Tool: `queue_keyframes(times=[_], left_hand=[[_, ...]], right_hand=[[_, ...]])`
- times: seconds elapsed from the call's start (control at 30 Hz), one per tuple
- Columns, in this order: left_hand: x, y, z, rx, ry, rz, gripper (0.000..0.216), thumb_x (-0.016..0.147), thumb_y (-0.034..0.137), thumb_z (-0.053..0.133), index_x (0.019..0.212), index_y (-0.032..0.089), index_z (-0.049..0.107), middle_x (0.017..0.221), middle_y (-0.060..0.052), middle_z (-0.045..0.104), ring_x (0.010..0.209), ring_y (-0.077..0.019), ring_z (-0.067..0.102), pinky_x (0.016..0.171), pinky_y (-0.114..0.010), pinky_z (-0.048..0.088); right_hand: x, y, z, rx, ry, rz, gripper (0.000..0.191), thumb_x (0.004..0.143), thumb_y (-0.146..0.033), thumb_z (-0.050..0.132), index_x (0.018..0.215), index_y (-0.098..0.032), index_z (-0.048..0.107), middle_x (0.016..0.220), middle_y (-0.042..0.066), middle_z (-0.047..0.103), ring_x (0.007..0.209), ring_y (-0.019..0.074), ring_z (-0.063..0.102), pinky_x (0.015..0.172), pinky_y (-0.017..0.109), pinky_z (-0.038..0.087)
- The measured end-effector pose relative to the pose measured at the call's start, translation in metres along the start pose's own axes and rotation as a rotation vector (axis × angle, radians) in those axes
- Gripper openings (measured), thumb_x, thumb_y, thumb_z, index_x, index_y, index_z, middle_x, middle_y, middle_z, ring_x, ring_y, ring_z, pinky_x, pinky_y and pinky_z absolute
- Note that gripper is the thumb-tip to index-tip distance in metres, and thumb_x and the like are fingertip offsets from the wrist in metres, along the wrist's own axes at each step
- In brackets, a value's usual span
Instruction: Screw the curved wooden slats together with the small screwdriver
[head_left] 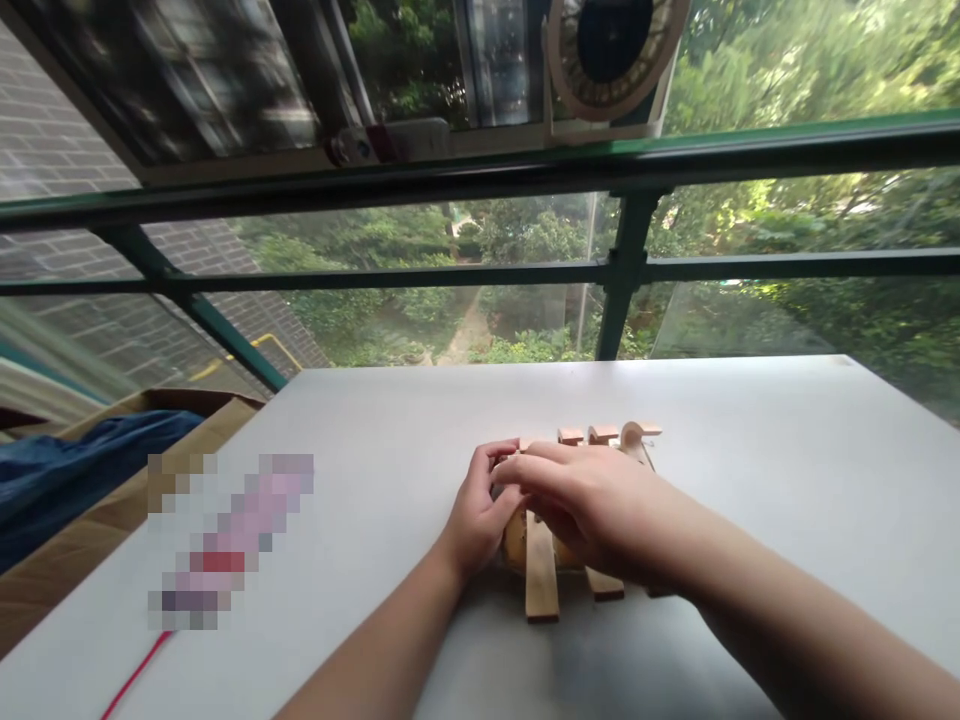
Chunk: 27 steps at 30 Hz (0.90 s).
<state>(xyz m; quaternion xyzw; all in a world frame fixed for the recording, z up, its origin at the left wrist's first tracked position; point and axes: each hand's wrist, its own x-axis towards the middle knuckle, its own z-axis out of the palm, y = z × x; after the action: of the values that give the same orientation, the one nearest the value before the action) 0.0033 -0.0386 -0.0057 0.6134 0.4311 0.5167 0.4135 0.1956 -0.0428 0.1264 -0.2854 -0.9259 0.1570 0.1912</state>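
Note:
On the white table, both hands meet over a wooden object made of several flat strips. One strip (541, 580) juts toward me below my fingers, and a shorter strip end (606, 585) shows under my right wrist. Beyond the hands, curled wooden ends (632, 434) stick up. A rounded yellowish part (514, 545) lies under the strips. My left hand (480, 510) is curled at the object's left side. From the right, my right hand (589, 490) reaches over its top with bent fingers closed near the left fingertips. Whatever the fingertips pinch is hidden.
A blurred-out pinkish item (247, 520) with a red cord (139, 670) lies on the table's left. Left of the table stands a brown paper bag (202, 440) holding blue cloth (112, 450). A dark green railing (420, 275) runs behind the table (360, 440).

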Motion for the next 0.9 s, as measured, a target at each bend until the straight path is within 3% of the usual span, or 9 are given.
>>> queue_keyframes(times=[0.23,0.43,0.67,0.9], left_hand=[[0.0013,-0.0014,-0.0021,-0.011,-0.091,-0.070,0.057,0.082,0.025,0.072,0.131,0.023,0.042,0.126,-0.009,0.061,0.116,-0.0257,0.060,0.100,-0.041,0.048],[0.0029,-0.0048,-0.0029,-0.056,-0.124,-0.087,0.047,0.088,0.033,0.065,0.129,0.021,0.046,0.132,-0.011,0.059,0.124,-0.0277,0.055,0.105,-0.042,0.045],[0.0040,-0.0063,-0.0024,-0.018,-0.089,-0.094,0.039,0.091,0.038,0.060,0.124,0.018,0.054,0.123,-0.010,0.062,0.115,-0.0254,0.059,0.100,-0.038,0.046],[0.0072,-0.0012,-0.0001,-0.037,-0.095,-0.033,0.036,0.092,0.037,0.058,0.123,0.018,0.056,0.122,-0.010,0.064,0.116,-0.0252,0.059,0.103,-0.038,0.046]], right_hand=[[-0.0032,-0.0019,-0.0076,0.058,-0.161,-0.095,0.034,0.079,-0.008,0.052,0.110,-0.021,0.057,0.100,0.005,0.066,0.089,0.0183,0.061,0.072,0.028,0.040],[-0.0049,-0.0015,-0.0072,0.035,-0.143,0.043,0.041,0.078,-0.004,0.052,0.114,-0.024,0.054,0.101,0.005,0.067,0.084,0.0177,0.062,0.068,0.027,0.039],[-0.0051,0.0006,-0.0078,-0.003,-0.146,0.149,0.039,0.085,-0.008,0.048,0.118,-0.029,0.052,0.092,0.001,0.070,0.078,0.0183,0.063,0.064,0.027,0.036],[-0.0054,0.0019,-0.0052,-0.062,-0.106,0.153,0.038,0.090,-0.016,0.047,0.125,-0.032,0.051,0.093,0.001,0.071,0.076,0.0179,0.062,0.065,0.027,0.036]])
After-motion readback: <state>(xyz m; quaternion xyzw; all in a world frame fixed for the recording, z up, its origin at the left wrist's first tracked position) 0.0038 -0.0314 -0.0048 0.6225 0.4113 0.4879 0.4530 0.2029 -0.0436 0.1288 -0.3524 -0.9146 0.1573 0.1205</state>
